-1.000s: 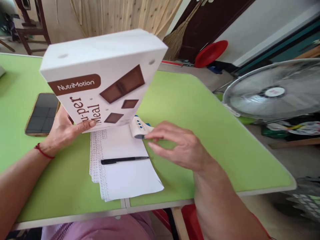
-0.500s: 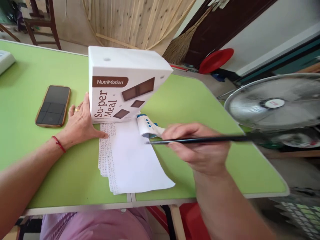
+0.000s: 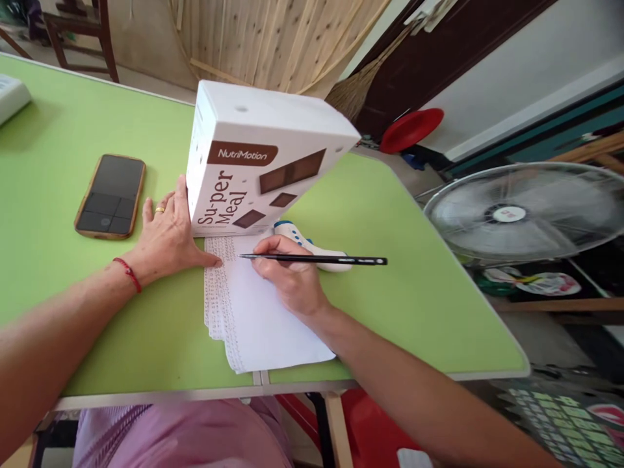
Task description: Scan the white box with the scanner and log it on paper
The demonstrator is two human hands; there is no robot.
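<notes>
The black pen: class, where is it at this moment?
In the head view the black pen is held in the right hand, its tip over the top of the white paper stack, just in front of the NutriMotion box.

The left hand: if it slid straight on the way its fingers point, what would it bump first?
The left hand lies flat on the table, fingers pointing away from the person, beside the white box. Straight ahead looks like bare green table; the box sits just to its right and the phone to its left.

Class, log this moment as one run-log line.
left hand: flat beside box | right hand: holds pen over paper
</notes>
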